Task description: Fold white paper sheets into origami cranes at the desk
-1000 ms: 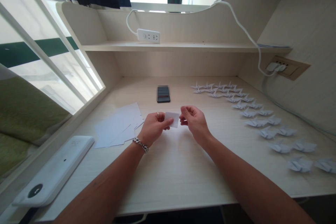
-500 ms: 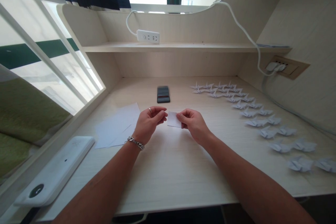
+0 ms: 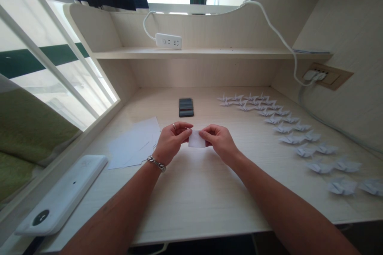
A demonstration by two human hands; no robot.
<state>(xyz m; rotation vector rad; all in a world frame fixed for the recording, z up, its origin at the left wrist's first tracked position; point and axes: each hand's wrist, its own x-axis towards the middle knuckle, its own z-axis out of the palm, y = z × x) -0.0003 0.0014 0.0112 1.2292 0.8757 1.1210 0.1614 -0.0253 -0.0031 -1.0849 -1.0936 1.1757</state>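
item: folded white paper (image 3: 196, 139), small, held just above the desk (image 3: 194, 195) at centre, in front of the person.
left hand (image 3: 171, 140): thumb and fingertips pinched on the paper's left edge; ring (image 3: 174, 126) on one finger, chain bracelet (image 3: 156, 163) at the wrist.
right hand (image 3: 220, 140): thumb and fingertips pinched on the paper's right edge.
writing: the phone (image 3: 186, 107) lies flat behind the hands, screen blurred and unreadable; marks on the power strip (image 3: 168, 41) and on the white device (image 3: 61, 197) are too small to read.
surroundings: loose white sheets (image 3: 131, 146) just left of the left hand; paper cranes (image 3: 289, 129) in two rows along the right, well apart from the hands; power strip on the shelf (image 3: 227, 52); white cable (image 3: 279, 36) runs to the wall socket (image 3: 322, 75); white device at the desk's near left edge.
obstruction: nothing lies between the hands and the sheets.
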